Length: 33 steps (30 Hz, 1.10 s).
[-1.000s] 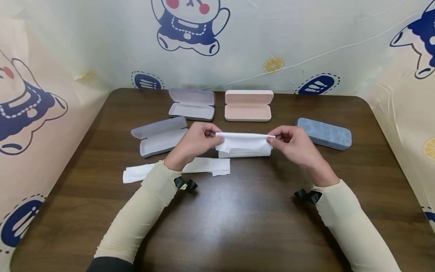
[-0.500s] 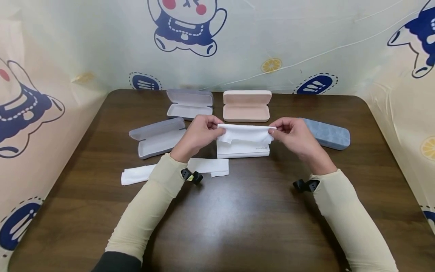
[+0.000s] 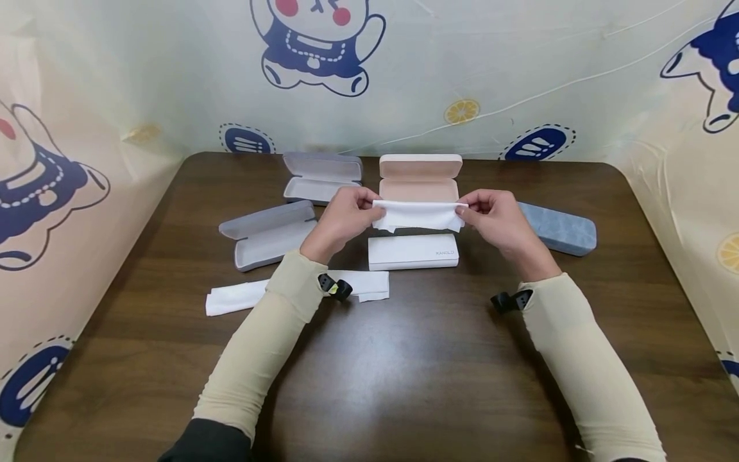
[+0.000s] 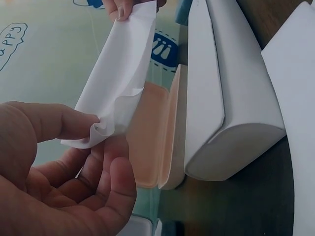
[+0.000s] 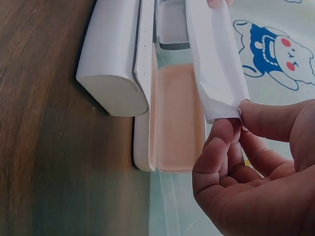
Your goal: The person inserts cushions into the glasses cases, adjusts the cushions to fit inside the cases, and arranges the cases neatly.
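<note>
A folded white cloth [image 3: 420, 215] is stretched between my two hands, in front of the open pink glasses case [image 3: 420, 168]. My left hand [image 3: 348, 215] pinches the cloth's left end between thumb and fingers. At the other end, my right hand [image 3: 498, 221] pinches it the same way. In the left wrist view the cloth [image 4: 115, 59] is crumpled at the left thumb. Below the cloth, apart from it, lies a closed white glasses case [image 3: 412, 253] with small lettering on its right. The cloth partly hides the pink case's lower half.
Two open grey glasses cases stand to the left, one at the back [image 3: 323, 168] and one nearer [image 3: 271, 240]. A second folded white cloth [image 3: 237, 298] lies under my left forearm. A closed blue glasses case [image 3: 559, 229] is beside my right hand, on the brown table [image 3: 369, 385].
Both hands have moved away from me with the cloth, off the white case towards the pink one. The white case, at first mostly covered, now shows fully.
</note>
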Each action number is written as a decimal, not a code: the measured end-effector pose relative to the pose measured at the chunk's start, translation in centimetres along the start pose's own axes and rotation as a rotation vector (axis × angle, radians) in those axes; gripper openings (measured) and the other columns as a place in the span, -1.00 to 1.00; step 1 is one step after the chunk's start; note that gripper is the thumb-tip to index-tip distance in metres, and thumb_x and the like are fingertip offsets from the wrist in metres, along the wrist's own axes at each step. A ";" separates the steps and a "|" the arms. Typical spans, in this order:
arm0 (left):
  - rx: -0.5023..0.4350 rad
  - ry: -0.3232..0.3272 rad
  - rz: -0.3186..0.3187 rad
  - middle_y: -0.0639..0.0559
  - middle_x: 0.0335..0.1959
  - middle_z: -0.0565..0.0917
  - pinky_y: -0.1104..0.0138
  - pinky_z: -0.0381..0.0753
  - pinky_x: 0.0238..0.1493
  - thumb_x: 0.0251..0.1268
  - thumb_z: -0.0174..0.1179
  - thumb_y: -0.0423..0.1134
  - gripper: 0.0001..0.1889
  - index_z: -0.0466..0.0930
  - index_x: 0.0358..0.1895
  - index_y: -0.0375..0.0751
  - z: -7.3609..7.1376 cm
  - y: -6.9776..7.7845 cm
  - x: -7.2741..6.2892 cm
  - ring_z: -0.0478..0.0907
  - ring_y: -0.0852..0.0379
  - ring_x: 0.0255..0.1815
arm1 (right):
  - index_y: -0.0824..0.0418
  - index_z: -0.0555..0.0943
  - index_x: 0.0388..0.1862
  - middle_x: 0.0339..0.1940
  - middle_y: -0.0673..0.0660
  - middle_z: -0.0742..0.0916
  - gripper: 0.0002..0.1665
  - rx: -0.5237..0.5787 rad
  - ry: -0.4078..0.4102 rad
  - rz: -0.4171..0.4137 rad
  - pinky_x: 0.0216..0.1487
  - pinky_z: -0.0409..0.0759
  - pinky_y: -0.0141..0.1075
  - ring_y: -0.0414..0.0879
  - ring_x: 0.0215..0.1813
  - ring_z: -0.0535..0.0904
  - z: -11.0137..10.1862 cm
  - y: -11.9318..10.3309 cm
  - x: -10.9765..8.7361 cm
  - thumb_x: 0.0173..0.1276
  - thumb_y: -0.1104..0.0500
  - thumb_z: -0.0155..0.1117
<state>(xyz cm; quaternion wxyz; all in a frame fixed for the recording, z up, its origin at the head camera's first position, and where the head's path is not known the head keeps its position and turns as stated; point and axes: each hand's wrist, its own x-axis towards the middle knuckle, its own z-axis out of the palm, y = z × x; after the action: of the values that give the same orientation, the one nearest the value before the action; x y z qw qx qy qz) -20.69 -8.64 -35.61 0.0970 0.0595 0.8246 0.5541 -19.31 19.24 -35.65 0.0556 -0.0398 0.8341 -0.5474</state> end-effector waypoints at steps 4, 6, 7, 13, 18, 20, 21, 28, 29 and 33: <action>0.012 0.007 0.008 -0.10 -0.32 0.55 0.34 0.36 -0.40 0.32 0.24 -0.42 -0.87 0.64 -0.12 -0.37 0.1 0.0 0.5 0.37 0.08 -0.40 | 0.42 0.65 -0.04 -0.27 0.24 0.64 -0.79 0.003 0.016 0.000 -0.36 0.51 -0.35 0.10 -0.26 0.49 -0.1 0.2 0.5 0.49 0.28 0.23; 0.014 0.010 0.018 -0.09 -0.34 0.53 0.35 0.36 -0.40 0.32 0.24 -0.42 -0.87 0.65 -0.12 -0.37 0.1 0.0 0.7 0.36 0.08 -0.40 | 0.41 0.65 -0.03 -0.26 0.25 0.63 -0.79 0.002 0.029 0.003 -0.36 0.50 -0.37 0.13 -0.24 0.49 0.0 0.2 0.8 0.50 0.27 0.22; 0.013 0.012 0.024 -0.09 -0.35 0.52 0.35 0.35 -0.40 0.32 0.24 -0.42 -0.87 0.65 -0.13 -0.38 0.1 0.0 0.9 0.35 0.09 -0.40 | 0.41 0.65 -0.02 -0.25 0.25 0.63 -0.78 0.001 0.035 0.007 -0.35 0.50 -0.37 0.15 -0.22 0.49 0.0 0.3 1.0 0.50 0.27 0.22; 0.016 0.033 0.034 -0.05 -0.42 0.50 0.35 0.35 -0.40 0.30 0.25 -0.43 -0.89 0.65 -0.17 -0.40 0.2 0.1 1.6 0.34 0.11 -0.43 | 0.39 0.63 0.03 -0.22 0.25 0.61 -0.76 -0.015 0.051 0.026 -0.35 0.49 -0.38 0.21 -0.16 0.49 0.2 0.3 1.7 0.52 0.25 0.21; 0.031 0.046 0.001 -0.06 -0.37 0.55 0.33 0.39 -0.36 0.29 0.27 -0.39 -0.87 0.64 -0.16 -0.39 0.2 0.0 2.3 0.38 0.10 -0.41 | 0.43 0.62 0.01 -0.23 0.26 0.62 -0.76 -0.046 0.069 0.013 -0.40 0.46 -0.41 0.12 -0.22 0.49 0.3 0.4 2.2 0.51 0.26 0.20; 0.033 0.052 -0.014 -0.07 -0.34 0.56 0.32 0.40 -0.35 0.30 0.27 -0.38 -0.86 0.64 -0.15 -0.39 0.2 -0.1 2.6 0.39 0.09 -0.39 | 0.43 0.63 0.00 -0.23 0.26 0.62 -0.76 -0.067 0.075 0.008 -0.39 0.46 -0.40 0.06 -0.23 0.49 0.4 0.5 2.4 0.52 0.26 0.20; 0.035 0.056 -0.019 -0.07 -0.33 0.56 0.32 0.41 -0.35 0.30 0.28 -0.37 -0.85 0.64 -0.15 -0.39 0.2 -0.1 2.7 0.39 0.09 -0.39 | 0.43 0.63 0.00 -0.22 0.27 0.62 -0.76 -0.076 0.078 0.007 -0.39 0.46 -0.40 0.04 -0.24 0.48 0.3 0.5 2.6 0.52 0.26 0.20; 0.045 0.066 -0.045 -0.08 -0.33 0.55 0.34 0.40 -0.38 0.31 0.29 -0.38 -0.84 0.63 -0.13 -0.41 0.3 -0.1 3.5 0.39 0.10 -0.40 | 0.41 0.62 0.01 -0.19 0.26 0.61 -0.76 -0.099 0.087 0.022 -0.33 0.50 -0.40 0.05 -0.20 0.50 0.4 0.6 3.4 0.53 0.25 0.19; 0.050 0.067 -0.044 -0.08 -0.33 0.55 0.34 0.40 -0.38 0.31 0.30 -0.38 -0.84 0.63 -0.12 -0.41 0.3 -0.1 3.6 0.39 0.10 -0.40 | 0.41 0.62 0.01 -0.20 0.26 0.61 -0.76 -0.103 0.088 0.022 -0.33 0.49 -0.40 0.05 -0.20 0.50 0.4 0.6 3.5 0.53 0.24 0.19; 0.072 0.080 -0.031 -0.09 -0.32 0.54 0.33 0.38 -0.39 0.33 0.30 -0.38 -0.85 0.64 -0.13 -0.40 0.2 0.0 4.0 0.38 0.09 -0.40 | 0.38 0.62 0.03 -0.18 0.25 0.59 -0.74 -0.121 0.084 0.035 -0.31 0.48 -0.36 0.01 -0.21 0.47 0.4 0.6 4.0 0.54 0.21 0.18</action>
<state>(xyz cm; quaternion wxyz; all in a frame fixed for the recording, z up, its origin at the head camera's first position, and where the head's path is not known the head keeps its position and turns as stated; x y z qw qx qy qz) -24.55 -7.62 -36.07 0.0705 0.0279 0.8481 0.5244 -23.24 18.59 -36.59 0.0275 -0.0053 0.8679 -0.4960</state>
